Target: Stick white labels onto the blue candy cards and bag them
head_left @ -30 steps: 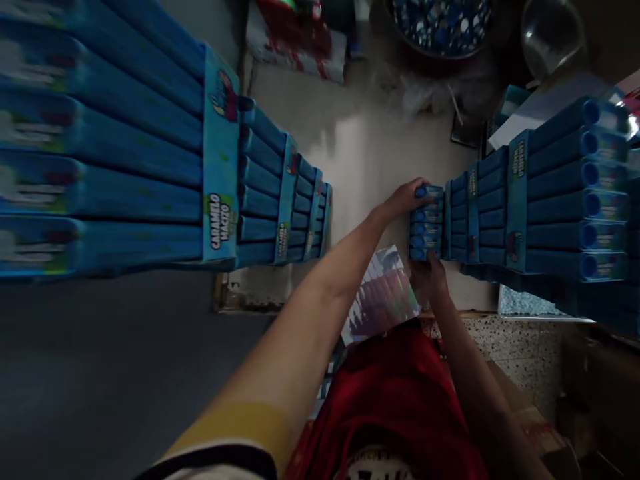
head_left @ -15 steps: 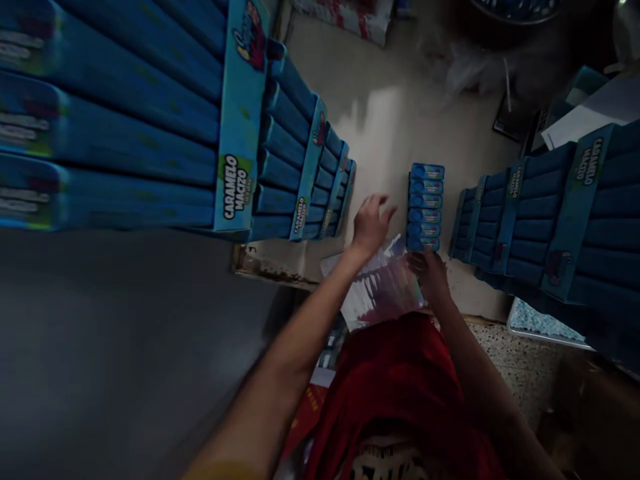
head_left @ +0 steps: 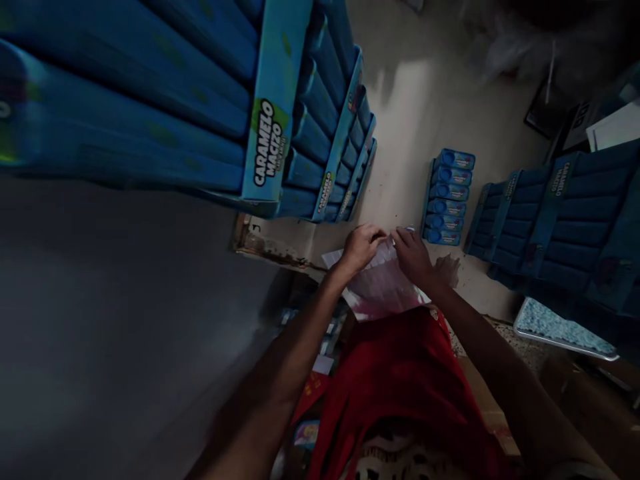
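My left hand [head_left: 361, 248] and my right hand [head_left: 411, 255] meet at the far edge of a clear, shiny plastic sheet [head_left: 383, 292]. Fingers of both hands are pinched together on that edge; the fingertips are partly hidden. The plastic lies at the near edge of the pale table, and I cannot tell whether it is a bag or loose film. Just beyond my right hand stands a short column of small blue candy boxes [head_left: 445, 205], their ends facing me.
A tall stack of blue candy display boxes [head_left: 270, 127] rises at the left, another [head_left: 550, 220] at the right. Below the right stack sits a metal tray [head_left: 565, 330] of light blue pieces. A red cloth [head_left: 395, 373] covers my lap.
My left hand has come down onto the plastic edge. My right hand has moved left, from beside the small box column to the plastic. The view has shifted slightly.
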Action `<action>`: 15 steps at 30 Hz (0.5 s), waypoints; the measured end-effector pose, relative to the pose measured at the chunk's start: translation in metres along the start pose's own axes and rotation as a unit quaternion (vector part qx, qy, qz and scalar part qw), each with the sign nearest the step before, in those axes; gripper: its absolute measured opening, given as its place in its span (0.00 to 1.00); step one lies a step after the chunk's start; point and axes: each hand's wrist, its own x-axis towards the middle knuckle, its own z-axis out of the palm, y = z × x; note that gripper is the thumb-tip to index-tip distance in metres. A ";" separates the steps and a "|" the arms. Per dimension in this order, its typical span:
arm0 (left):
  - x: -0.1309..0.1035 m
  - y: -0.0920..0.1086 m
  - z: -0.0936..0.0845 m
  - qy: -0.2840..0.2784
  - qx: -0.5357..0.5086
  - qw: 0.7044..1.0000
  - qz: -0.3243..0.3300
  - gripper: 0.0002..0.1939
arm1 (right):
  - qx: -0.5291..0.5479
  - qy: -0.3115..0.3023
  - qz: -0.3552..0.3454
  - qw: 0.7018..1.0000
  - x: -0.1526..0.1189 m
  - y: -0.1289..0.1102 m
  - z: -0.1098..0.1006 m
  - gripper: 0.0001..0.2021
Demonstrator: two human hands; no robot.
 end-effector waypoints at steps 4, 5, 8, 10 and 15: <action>-0.005 0.000 -0.003 -0.002 -0.022 1.000 -0.008 0.05 | -0.033 0.011 0.003 0.999 -0.001 -0.003 0.009 0.28; -0.006 -0.001 -0.004 -0.002 -0.024 1.000 -0.009 0.05 | -0.035 0.015 0.006 0.999 -0.005 -0.005 0.012 0.28; -0.007 -0.005 -0.004 -0.004 -0.035 0.999 -0.035 0.05 | -0.035 0.017 0.017 0.999 -0.020 -0.012 0.021 0.29; -0.006 -0.007 -0.003 -0.016 -0.036 0.997 -0.067 0.06 | -0.039 0.014 0.028 0.999 -0.032 -0.017 0.025 0.30; -0.007 -0.002 -0.002 -0.071 -0.034 0.994 -0.071 0.05 | -0.036 0.008 0.034 0.999 -0.051 -0.020 0.015 0.27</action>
